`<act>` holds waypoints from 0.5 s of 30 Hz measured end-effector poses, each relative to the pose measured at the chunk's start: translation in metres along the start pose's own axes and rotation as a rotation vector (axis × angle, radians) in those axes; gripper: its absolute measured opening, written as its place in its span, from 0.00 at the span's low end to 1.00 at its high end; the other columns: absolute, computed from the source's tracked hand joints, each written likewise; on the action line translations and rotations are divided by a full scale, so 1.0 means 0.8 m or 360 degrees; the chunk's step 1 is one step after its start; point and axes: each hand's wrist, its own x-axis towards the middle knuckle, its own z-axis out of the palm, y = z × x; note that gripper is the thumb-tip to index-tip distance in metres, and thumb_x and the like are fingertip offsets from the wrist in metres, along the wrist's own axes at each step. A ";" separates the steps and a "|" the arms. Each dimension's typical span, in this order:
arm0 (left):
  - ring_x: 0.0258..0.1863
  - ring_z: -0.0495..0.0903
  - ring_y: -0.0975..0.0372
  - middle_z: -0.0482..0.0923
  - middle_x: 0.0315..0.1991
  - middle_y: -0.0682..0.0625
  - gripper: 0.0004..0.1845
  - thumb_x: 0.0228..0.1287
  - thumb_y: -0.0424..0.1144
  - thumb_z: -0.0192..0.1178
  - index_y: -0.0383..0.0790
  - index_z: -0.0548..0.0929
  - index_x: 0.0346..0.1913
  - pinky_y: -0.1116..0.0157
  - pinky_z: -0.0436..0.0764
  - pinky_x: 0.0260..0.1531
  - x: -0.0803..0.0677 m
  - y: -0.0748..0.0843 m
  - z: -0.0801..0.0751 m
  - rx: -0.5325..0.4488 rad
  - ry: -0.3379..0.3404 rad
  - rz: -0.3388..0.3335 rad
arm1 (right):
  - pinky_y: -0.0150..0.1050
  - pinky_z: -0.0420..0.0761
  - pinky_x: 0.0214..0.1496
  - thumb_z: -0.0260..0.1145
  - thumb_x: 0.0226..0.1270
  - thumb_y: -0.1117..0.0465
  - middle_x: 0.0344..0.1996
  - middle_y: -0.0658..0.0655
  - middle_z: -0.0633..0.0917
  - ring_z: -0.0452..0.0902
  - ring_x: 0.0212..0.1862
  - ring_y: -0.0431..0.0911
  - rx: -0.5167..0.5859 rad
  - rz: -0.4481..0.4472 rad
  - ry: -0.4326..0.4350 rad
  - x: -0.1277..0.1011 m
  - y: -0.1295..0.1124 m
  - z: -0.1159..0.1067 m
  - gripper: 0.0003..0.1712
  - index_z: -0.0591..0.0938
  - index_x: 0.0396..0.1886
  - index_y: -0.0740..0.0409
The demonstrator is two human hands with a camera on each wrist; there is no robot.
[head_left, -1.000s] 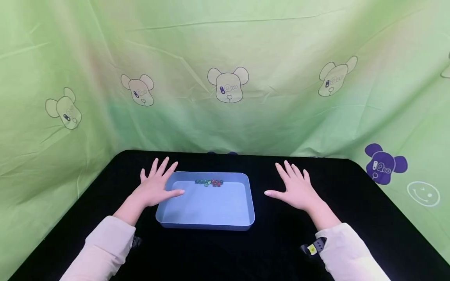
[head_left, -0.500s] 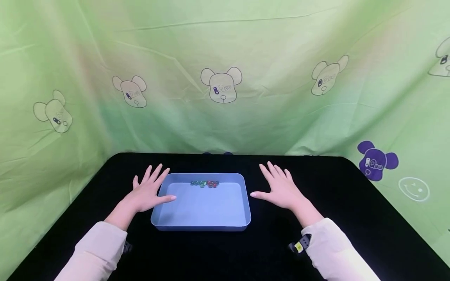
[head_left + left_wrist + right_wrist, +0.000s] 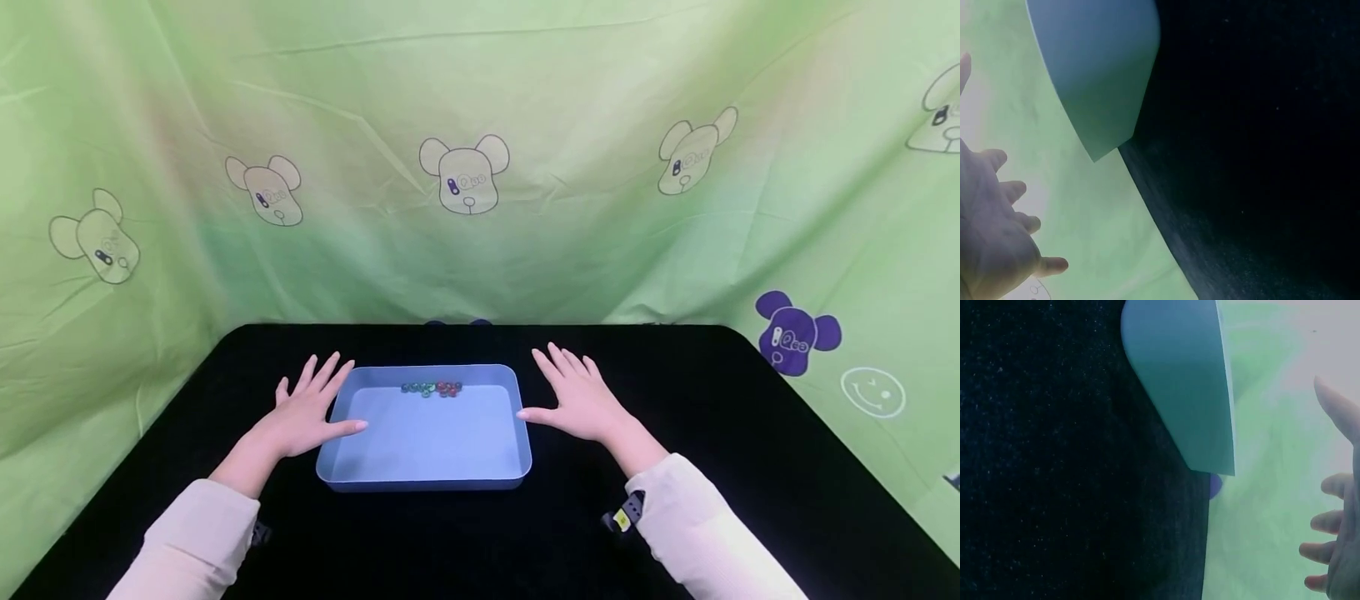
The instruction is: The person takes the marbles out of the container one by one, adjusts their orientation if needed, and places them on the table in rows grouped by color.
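Head view, tray: a blue tray [image 3: 352, 467] sits at the centre of the black table [image 3: 712, 467]; a cluster of small green and red beads [image 3: 431, 389] lies against its 12 o'clock wall.
Head view, left hand: the left hand [image 3: 303, 412] lies flat at the tray's 9 o'clock side, fingers straight and spread, thumb over the rim; it grips nothing, apparently bracketing the tray.
Head view, right hand: the right hand [image 3: 577, 400] mirrors it at 3 o'clock, fingers spread, thumb tip at the rim, holding nothing.
Left wrist view: the tray's outer wall [image 3: 1094, 75] fills 12 o'clock; straight fingers [image 3: 997, 237] show at 8 o'clock before the green backdrop [image 3: 1104, 237].
Right wrist view: the tray corner [image 3: 1185, 387] stands at 12 o'clock, relaxed fingertips [image 3: 1335, 519] at 4 o'clock, apart from it.
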 end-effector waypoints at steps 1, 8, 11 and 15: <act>0.63 0.30 0.47 0.34 0.67 0.47 0.49 0.45 0.72 0.44 0.50 0.44 0.67 0.37 0.39 0.48 0.000 0.000 0.000 -0.0003 -0.0002 0.0007 | 0.55 0.41 0.59 0.48 0.44 0.25 0.64 0.64 0.51 0.46 0.63 0.59 -0.0001 -0.0002 -0.0005 0.001 0.000 0.000 0.56 0.53 0.66 0.57; 0.63 0.30 0.47 0.34 0.67 0.47 0.49 0.46 0.71 0.46 0.50 0.44 0.67 0.37 0.38 0.48 0.000 0.000 0.001 -0.0028 -0.0010 0.0024 | 0.55 0.42 0.59 0.47 0.44 0.25 0.64 0.62 0.51 0.46 0.63 0.58 -0.0001 -0.0018 -0.0016 0.006 -0.001 0.006 0.55 0.53 0.66 0.56; 0.63 0.30 0.47 0.35 0.67 0.46 0.49 0.46 0.69 0.47 0.48 0.45 0.67 0.37 0.38 0.48 -0.001 -0.002 0.005 -0.0037 -0.0011 0.0025 | 0.55 0.43 0.59 0.47 0.44 0.24 0.64 0.62 0.52 0.47 0.63 0.58 -0.0007 -0.0027 -0.0020 0.007 -0.002 0.009 0.56 0.53 0.66 0.57; 0.63 0.29 0.47 0.35 0.67 0.46 0.48 0.47 0.68 0.48 0.48 0.45 0.67 0.37 0.38 0.48 -0.002 -0.005 0.009 -0.0044 -0.0017 0.0029 | 0.55 0.43 0.59 0.46 0.45 0.24 0.64 0.62 0.52 0.47 0.63 0.58 0.0005 -0.0029 -0.0040 0.008 -0.004 0.012 0.56 0.53 0.66 0.57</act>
